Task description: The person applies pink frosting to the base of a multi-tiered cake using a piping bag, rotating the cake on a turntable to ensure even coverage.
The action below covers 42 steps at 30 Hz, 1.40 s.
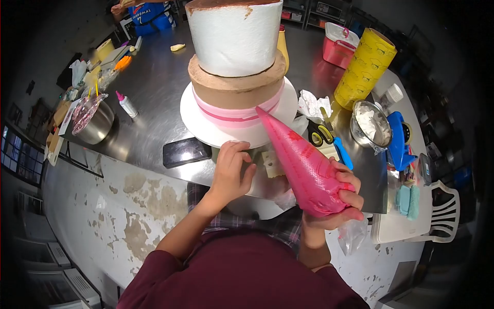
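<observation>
A tall cake (pixel 236 38) stands on a round white board (pixel 198 121); its upper tier is white with a brown top, and the lower tier is brown above pink bands. My right hand (pixel 342 198) is wrapped round the wide end of a bright pink piping bag (pixel 303 159). The bag slants up to the left, its tip against the pink bands on the cake's front right. At the board's front edge is my left hand (pixel 234 167), fingers curved and apart, with nothing in it. A black phone (pixel 187 152) lies beside it on the left.
The steel table (pixel 154 77) also bears a metal bowl (pixel 98 123) and a small bottle (pixel 126 105) at left. At right are scissors (pixel 321 134), a bowl of white cream (pixel 370 126), a yellow roll (pixel 364 67) and a pink box (pixel 339 46). Another person (pixel 152 18) is at the far left.
</observation>
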Available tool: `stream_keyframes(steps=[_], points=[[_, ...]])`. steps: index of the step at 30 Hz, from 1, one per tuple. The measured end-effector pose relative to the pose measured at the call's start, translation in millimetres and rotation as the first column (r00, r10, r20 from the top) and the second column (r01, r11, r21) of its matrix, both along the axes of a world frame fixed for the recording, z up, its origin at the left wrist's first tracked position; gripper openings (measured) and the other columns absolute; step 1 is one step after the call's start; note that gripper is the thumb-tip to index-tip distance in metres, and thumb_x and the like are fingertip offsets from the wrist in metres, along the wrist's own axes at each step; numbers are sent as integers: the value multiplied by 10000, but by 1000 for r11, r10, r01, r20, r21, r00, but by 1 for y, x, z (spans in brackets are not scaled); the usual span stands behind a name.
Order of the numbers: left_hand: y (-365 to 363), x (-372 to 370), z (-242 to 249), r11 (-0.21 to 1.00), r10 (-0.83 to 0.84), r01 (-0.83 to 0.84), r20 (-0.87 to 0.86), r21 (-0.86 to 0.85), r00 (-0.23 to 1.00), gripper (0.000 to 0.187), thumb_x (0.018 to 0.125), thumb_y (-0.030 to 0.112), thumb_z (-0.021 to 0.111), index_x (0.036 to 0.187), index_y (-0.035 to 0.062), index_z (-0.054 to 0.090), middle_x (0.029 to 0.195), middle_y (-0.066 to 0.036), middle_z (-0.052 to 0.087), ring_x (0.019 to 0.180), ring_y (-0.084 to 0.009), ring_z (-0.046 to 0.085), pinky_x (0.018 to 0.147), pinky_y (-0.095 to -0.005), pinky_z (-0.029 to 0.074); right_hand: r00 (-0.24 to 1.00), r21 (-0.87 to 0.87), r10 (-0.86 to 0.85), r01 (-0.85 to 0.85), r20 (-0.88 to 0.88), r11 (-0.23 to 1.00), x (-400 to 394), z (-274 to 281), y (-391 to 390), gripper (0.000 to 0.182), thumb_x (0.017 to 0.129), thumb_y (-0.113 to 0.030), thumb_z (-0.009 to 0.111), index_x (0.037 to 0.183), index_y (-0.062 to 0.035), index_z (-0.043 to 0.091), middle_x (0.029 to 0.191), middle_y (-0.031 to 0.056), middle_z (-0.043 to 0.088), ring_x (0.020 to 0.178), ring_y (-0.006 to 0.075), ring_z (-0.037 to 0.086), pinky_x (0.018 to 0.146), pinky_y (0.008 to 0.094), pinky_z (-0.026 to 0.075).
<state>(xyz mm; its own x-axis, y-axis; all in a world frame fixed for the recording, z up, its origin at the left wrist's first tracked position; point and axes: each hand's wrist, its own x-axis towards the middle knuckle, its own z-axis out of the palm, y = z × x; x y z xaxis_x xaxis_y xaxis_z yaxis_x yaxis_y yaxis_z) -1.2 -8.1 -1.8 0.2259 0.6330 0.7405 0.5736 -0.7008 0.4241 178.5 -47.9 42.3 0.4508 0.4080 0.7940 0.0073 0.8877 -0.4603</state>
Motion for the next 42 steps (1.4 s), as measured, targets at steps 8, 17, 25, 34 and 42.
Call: stream_keyframes(steps=[8, 17, 25, 34, 42], points=[[0, -3, -2, 999, 33, -33, -26, -12, 999, 243, 655, -1, 640, 829, 20, 471, 1037, -168, 531, 985, -358, 498, 927, -479, 347, 998, 17, -41, 40, 47, 999, -5, 1, 3, 524, 928, -503, 83, 860, -115, 427, 923, 140, 483, 928, 370, 527, 883, 521, 438], [-4, 6, 3, 999, 22, -24, -42, -35, 999, 249, 668, 6, 635, 847, 36, 464, 1088, -162, 524, 1018, -346, 502, 964, -526, 300, 993, 31, -58, 55, 105, 998, -7, 2, 4, 524, 928, -502, 84, 861, -116, 433, 914, 138, 486, 920, 367, 528, 860, 507, 451], [-1, 9, 0, 999, -3, 2, -24, -44, 1000, 241, 655, -8, 630, 832, 33, 472, 1092, -169, 524, 1021, -348, 502, 941, -510, 323, 1000, 27, 0, 0, 17, 1000, -6, 0, 5, 524, 931, -504, 102, 878, -117, 452, 934, 128, 496, 932, 362, 526, 859, 499, 450], [-7, 12, 7, 992, -18, 30, 99, -119, 995, 236, 688, -2, 625, 852, 35, 459, 1084, -169, 527, 1025, -320, 500, 929, -451, 349, 774, -346, -34, -243, -632, 906, 18, 0, 3, 529, 931, -518, 248, 1011, -46, 473, 1048, 113, 531, 1011, 245, 526, 916, 423, 420], [-32, 87, 18, 503, -94, 851, 970, -149, 225, 591, 840, 131, 612, 1243, 64, 186, 1225, -93, 361, 1115, -159, 414, 965, -322, 354, 576, -416, -73, -490, -814, 766, 7, 1, -26, 568, 923, -525, 293, 1193, -42, 421, 1178, 143, 498, 1084, 259, 503, 938, 423, 402]])
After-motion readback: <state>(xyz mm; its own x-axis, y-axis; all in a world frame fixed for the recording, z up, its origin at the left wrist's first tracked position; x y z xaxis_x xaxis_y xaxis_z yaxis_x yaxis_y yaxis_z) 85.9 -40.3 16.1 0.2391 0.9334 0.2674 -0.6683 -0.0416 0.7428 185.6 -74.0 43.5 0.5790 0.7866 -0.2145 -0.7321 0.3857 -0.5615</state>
